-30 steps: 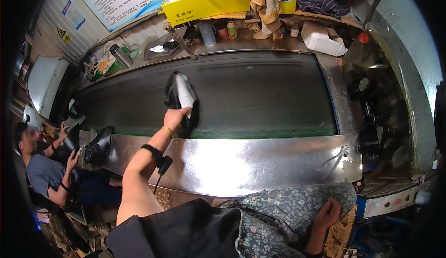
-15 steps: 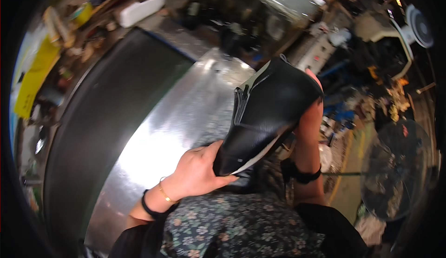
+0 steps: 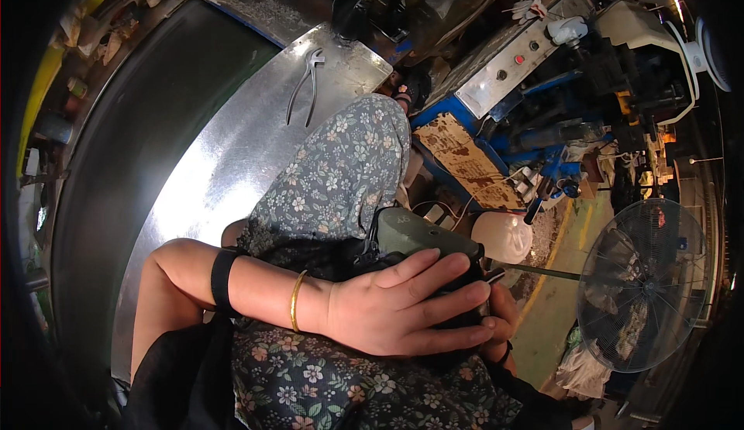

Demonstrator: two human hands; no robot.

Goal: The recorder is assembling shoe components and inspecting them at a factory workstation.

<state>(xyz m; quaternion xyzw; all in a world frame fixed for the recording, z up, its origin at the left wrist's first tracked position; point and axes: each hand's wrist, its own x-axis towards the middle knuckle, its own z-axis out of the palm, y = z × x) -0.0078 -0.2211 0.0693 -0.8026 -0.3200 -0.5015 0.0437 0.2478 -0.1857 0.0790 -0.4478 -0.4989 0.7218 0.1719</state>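
A black leather shoe upper (image 3: 465, 315) on a dull green shoe last (image 3: 422, 236) rests at my lap, against the dark floral apron (image 3: 341, 159). My left hand (image 3: 411, 302) lies across it with long fingers curved over its side, hiding most of the leather. On the far right side of the shoe, my right hand (image 3: 504, 314) has its fingers bent against it, the fingertips of both hands nearly meeting. Part of the right hand is hidden behind the shoe. A pair of metal pincers (image 3: 306, 85) lies on the shiny metal sheet (image 3: 232, 128).
A dark conveyor belt (image 3: 155, 120) runs along the left. Ahead on the right stands a blue machine with a grey button panel (image 3: 511, 66). A white plastic container (image 3: 504, 236) sits below it, and a round caged fan (image 3: 643, 283) stands at the right.
The shoe has come down and toward me, and turned so the green last shows. My left hand has shifted from its lower end to over its side. The view has swung, revealing the pincers.
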